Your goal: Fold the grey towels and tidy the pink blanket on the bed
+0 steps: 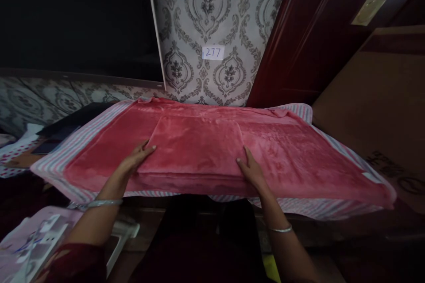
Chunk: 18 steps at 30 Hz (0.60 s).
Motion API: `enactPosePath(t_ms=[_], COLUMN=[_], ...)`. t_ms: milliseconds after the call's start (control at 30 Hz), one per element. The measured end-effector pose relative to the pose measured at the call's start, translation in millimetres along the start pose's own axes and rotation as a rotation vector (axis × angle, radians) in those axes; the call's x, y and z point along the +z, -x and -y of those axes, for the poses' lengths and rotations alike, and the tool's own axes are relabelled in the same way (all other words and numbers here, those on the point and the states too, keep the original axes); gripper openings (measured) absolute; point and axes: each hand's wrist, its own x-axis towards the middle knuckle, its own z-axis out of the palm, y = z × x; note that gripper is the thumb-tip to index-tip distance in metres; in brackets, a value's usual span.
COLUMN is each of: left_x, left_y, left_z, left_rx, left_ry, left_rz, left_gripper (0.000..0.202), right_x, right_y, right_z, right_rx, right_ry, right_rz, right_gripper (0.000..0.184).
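Observation:
A folded piece of pink plush fabric, perhaps a garment or small blanket, lies as a flat, layered rectangle with its front fold toward me. My left hand is at its left edge, thumb on top and fingers along the side. On the opposite edge, my right hand holds it in the same way, thumb over the fabric. Beneath lies a wide spread of pink plush cloth, bordered by a striped white, pink and blue cloth. The fingertips under the fabric are partly hidden.
A large dark screen fills the upper left. Patterned wallpaper carries a paper label reading 277. At right stand a dark red door frame and a big cardboard box. A pink-covered seat or stool stands low at left.

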Motion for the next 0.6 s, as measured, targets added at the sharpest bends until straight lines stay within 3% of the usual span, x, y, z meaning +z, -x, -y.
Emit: enactPosePath(t_ms=[67, 167, 267, 367, 467, 600], left_x=[-3.4, -6.5, -6.7, -3.7, 2.3, 15.4], left_y=[7, 18, 26, 31, 34, 41], left_z=[-2, -3, -3, -8, -21, -44], left_rx=[-0.064, -0.088, -0.067, -0.071, -0.04, 0.059], left_ry=[0.006, 0.057, 0.133, 0.205, 0.264, 0.325], left_rz=[0.077, 0.138, 0.103, 0.04, 0.02, 0.025], left_gripper=[0.06, 0.063, 0.077, 0.087, 0.088, 0.079], right_x=[-1, -2, -3, -4, -2, 18], right_y=[-3, -7, -6, 2, 17, 37], right_z=[-2, -3, -2, 9, 42, 120], right_rx=[0.017, 0.028, 0.029, -0.028, -0.2, -0.469], right_ry=[-0.011, -0.034, -0.034, 0.064, 0.162, 0.138], right_rz=[0.011, 0.029, 0.029, -0.066, -0.125, 0.073], right_gripper=[0.075, 0.077, 0.075, 0.069, 0.069, 0.089])
